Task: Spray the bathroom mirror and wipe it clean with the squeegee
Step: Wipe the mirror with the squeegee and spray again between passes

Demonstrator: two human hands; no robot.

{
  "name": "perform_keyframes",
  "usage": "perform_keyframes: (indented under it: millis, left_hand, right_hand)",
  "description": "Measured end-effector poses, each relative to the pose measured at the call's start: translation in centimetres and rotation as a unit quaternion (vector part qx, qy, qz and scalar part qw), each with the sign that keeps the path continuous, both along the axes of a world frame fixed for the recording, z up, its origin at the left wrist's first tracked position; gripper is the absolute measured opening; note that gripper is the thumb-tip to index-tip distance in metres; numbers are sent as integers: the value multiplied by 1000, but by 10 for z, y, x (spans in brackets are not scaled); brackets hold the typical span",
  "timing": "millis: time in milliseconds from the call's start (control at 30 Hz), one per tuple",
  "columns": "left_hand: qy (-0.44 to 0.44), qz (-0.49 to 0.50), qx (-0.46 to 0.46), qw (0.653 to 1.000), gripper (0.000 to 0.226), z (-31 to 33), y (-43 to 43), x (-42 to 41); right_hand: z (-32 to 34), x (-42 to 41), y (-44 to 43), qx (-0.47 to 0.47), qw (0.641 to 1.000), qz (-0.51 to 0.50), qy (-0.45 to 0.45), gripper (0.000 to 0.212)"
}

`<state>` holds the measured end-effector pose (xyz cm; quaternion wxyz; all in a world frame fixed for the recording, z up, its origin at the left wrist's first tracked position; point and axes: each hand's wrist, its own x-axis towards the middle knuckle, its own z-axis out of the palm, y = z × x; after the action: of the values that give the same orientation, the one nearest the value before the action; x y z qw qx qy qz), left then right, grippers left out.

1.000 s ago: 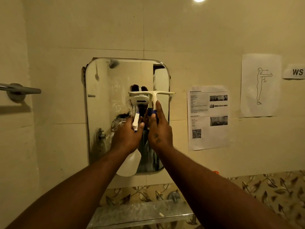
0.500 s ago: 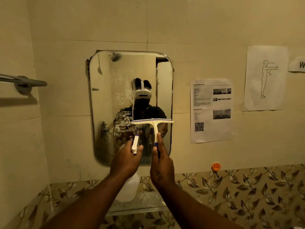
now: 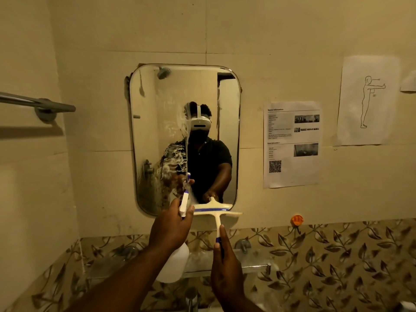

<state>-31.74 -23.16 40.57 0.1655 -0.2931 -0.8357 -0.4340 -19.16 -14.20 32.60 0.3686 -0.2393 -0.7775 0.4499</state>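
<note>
A rounded wall mirror (image 3: 153, 113) hangs ahead, its left lower half streaked with white foam (image 3: 167, 167) and its right half wiped. My right hand (image 3: 226, 264) grips the blue-and-white handle of the cream squeegee (image 3: 217, 210), forefinger stretched along the stem. The blade lies across the mirror's bottom right edge. My left hand (image 3: 171, 230) holds a white spray bottle (image 3: 174, 264) by its neck, nozzle up beside the blade's left end.
A metal towel bar (image 3: 38, 102) sticks out from the left wall. Paper sheets (image 3: 292, 143) are taped right of the mirror, with an orange hook (image 3: 297, 220) below them. A glass shelf (image 3: 252, 263) and a tap (image 3: 191, 296) sit under my hands.
My right hand has drawn the squeegee straight down the mirror's right half, from about mid-height to the bottom edge. My left hand and the bottle came down alongside it.
</note>
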Motion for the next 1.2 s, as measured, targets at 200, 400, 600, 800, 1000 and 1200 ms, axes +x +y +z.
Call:
perform_keyframes:
  millis: [200, 400, 600, 800, 1000, 1200]
  left_hand:
    - [10, 13, 3, 1000, 35, 8, -8, 1]
    - [14, 24, 26, 999, 29, 35, -15, -9]
    - [52, 37, 53, 997, 35, 76, -25, -20]
    - [126, 87, 46, 987, 51, 110, -49, -36]
    - [139, 95, 66, 983, 46, 120, -69, -50]
    - [131, 97, 51, 985, 49, 117, -77, -62]
  right_hand:
    - [11, 3, -2, -38, 999, -12, 23, 50]
    - [72, -3, -21, 24, 995, -3, 94, 48]
    - [183, -34, -27, 32, 983, 61, 168, 50]
    - [291, -67, -32, 104, 968, 69, 220, 47]
    - [350, -97, -43, 109, 964, 67, 233, 49]
    - [357, -117, -44, 116, 967, 49, 223, 50]
